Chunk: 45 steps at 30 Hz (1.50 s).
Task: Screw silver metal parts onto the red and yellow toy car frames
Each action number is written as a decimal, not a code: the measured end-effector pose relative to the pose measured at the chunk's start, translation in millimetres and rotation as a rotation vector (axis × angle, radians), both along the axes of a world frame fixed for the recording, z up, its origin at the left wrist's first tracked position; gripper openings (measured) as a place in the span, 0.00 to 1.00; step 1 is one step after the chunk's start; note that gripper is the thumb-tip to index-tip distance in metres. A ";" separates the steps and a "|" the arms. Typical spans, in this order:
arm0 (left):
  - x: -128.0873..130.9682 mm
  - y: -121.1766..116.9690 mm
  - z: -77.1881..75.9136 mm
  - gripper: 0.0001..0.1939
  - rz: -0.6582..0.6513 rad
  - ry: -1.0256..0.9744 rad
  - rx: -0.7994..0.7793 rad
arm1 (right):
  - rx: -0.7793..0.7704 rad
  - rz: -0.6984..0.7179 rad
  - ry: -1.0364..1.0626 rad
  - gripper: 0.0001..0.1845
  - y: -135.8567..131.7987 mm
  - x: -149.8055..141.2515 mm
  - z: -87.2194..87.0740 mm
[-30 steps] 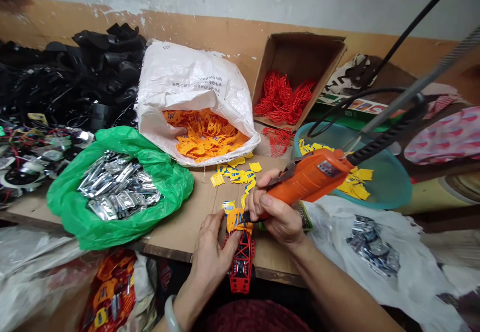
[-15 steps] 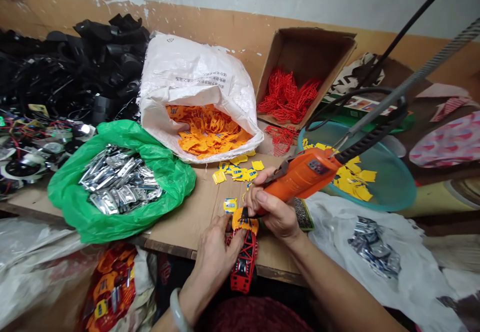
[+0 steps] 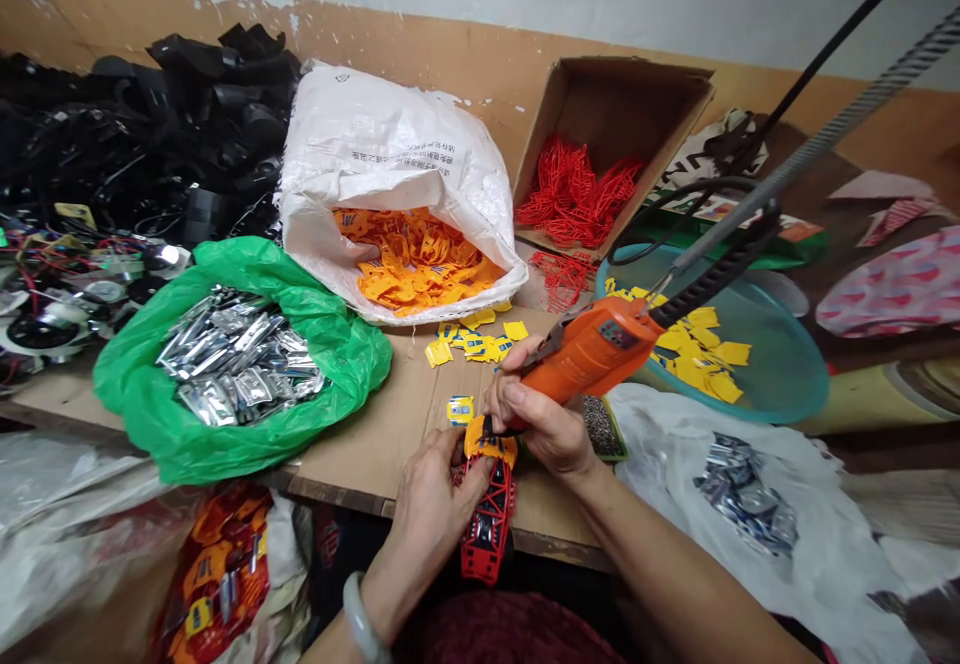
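R hand [image 3: 540, 424] is wrapped round the orange body of a powered nipper-type tool [image 3: 592, 354], w/ a black ribbed grip and a cable running up and to the right, while L hand [image 3: 439, 509] is clamped on a red plastic lattice frame [image 3: 487, 534]. The hands are close together but not clasped, working on one spot: the tool's metal nose points down past R fingers to a yellow-orange plastic piece [image 3: 489, 439] at the top of the frame, just above L hand. The exact contact is prob. hidden by the fingers. The step in hand looks like working that joint w/ the tool. The frame sits low on a plywood board [image 3: 375, 474], and a small yellow-and-blue tag [image 3: 460, 409] lies just beside it. Further up are loose yellow tags [image 3: 472, 346], and to the right a teal plastic basin [image 3: 780, 364] holds more yellow pieces [image 3: 697, 344]. Behind are a white woven sack [image 3: 375, 144] of orange pieces [image 3: 416, 259] and a cardboard box [image 3: 615, 94] of red lattices [image 3: 577, 194]. To the left, a green plastic bag [image 3: 330, 374] holds silver parts [image 3: 240, 364], beside a heap of black parts [image 3: 150, 144] and wired bits [image 3: 60, 294].
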<state>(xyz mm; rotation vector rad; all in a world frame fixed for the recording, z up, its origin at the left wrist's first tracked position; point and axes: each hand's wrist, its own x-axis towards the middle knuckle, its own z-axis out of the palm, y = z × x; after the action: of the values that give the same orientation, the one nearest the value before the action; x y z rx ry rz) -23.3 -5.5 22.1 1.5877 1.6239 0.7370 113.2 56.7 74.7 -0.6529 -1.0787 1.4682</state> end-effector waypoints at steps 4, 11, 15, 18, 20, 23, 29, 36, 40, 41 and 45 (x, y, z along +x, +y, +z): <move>0.5 0.6 -3.6 0.16 0.004 -0.021 -0.004 | 0.000 -0.011 -0.029 0.16 0.0 -1.2 1.4; 4.0 -3.8 -11.3 0.17 0.152 -0.248 0.198 | 0.052 -0.007 0.018 0.13 -3.7 2.5 13.5; 3.2 -6.0 -6.6 0.09 0.111 -0.180 0.348 | 0.053 -0.011 0.027 0.13 -6.2 3.0 18.5; 3.4 -5.9 -3.2 0.08 0.090 -0.130 0.420 | 0.075 -0.005 0.044 0.13 -6.7 2.1 19.5; 3.9 -5.8 -2.3 0.07 0.094 -0.125 0.438 | 0.085 -0.004 0.058 0.12 -6.8 1.3 20.0; 4.3 -5.9 -2.8 0.08 0.100 -0.150 0.413 | 0.089 -0.001 0.076 0.12 -7.3 0.5 21.4; 3.6 -5.2 -4.7 0.08 0.103 -0.234 0.307 | 0.055 -0.006 0.070 0.13 -8.3 0.0 22.8; 3.6 -6.9 -8.5 0.13 0.146 -0.218 0.226 | 0.053 -0.045 0.043 0.15 -5.4 2.5 23.7; 3.4 -9.8 -7.2 0.17 0.102 -0.105 0.145 | 0.070 -0.058 0.029 0.14 -0.4 4.3 18.1; 3.2 -10.0 -6.0 0.16 0.072 -0.083 0.124 | 0.069 -0.054 0.024 0.13 0.6 4.6 16.1; 2.2 -8.1 -1.5 0.17 0.002 -0.046 0.048 | 0.053 -0.045 -0.007 0.14 2.1 5.2 8.7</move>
<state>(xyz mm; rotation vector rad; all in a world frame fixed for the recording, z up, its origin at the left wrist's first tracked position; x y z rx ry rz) -21.1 -13.6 20.6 1.5918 1.5857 0.8134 118.5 58.7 83.4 -0.6408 -1.0981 1.3955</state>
